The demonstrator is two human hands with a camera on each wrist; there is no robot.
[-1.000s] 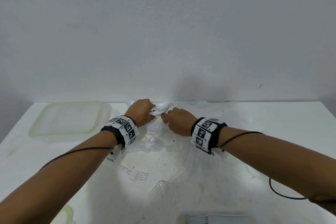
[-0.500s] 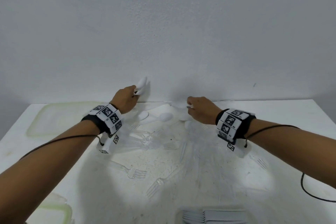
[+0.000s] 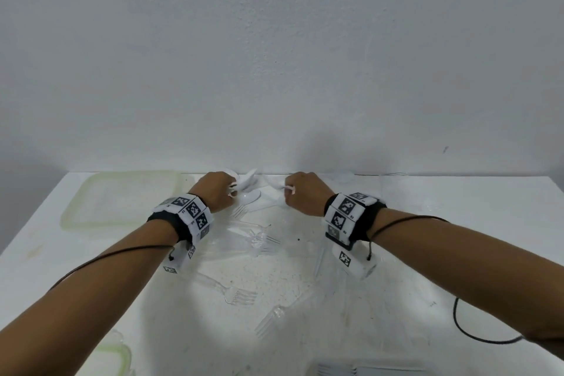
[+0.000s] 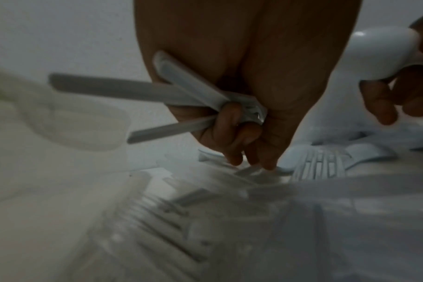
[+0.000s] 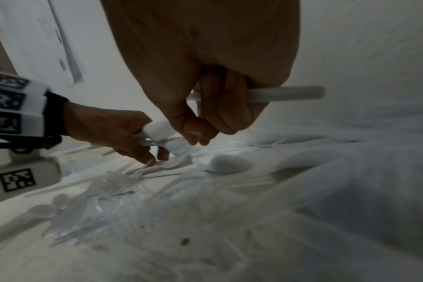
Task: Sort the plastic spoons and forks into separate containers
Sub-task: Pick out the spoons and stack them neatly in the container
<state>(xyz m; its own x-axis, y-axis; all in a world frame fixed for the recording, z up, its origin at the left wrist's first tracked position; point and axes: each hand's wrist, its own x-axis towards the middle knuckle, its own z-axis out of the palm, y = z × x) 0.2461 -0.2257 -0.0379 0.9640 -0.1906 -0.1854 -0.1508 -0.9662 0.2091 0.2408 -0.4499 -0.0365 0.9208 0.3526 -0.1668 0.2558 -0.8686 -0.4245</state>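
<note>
My left hand (image 3: 224, 192) grips a bunch of white plastic spoons (image 4: 181, 95) by the handles, and one bowl (image 3: 248, 177) sticks out toward the wall. In the left wrist view its fingertips (image 4: 254, 162) touch the cutlery pile on the table. My right hand (image 3: 294, 195) is curled round a single white spoon handle (image 5: 285, 94), close to the right of the left hand. A white spoon (image 5: 227, 164) and a white fork (image 4: 319, 166) lie below both hands. Clear plastic forks (image 3: 241, 296) lie scattered nearer to me.
A shallow clear container (image 3: 122, 195) with a greenish rim sits at the far left of the white table (image 3: 457, 238). Another green-rimmed container (image 3: 113, 357) is at the near left edge. A tray of forks (image 3: 351, 371) shows at the bottom edge. The wall stands right behind the pile.
My left hand has dropped from the wall down to the pile with its spoons. My right hand has moved left, so both hands are close together again.
</note>
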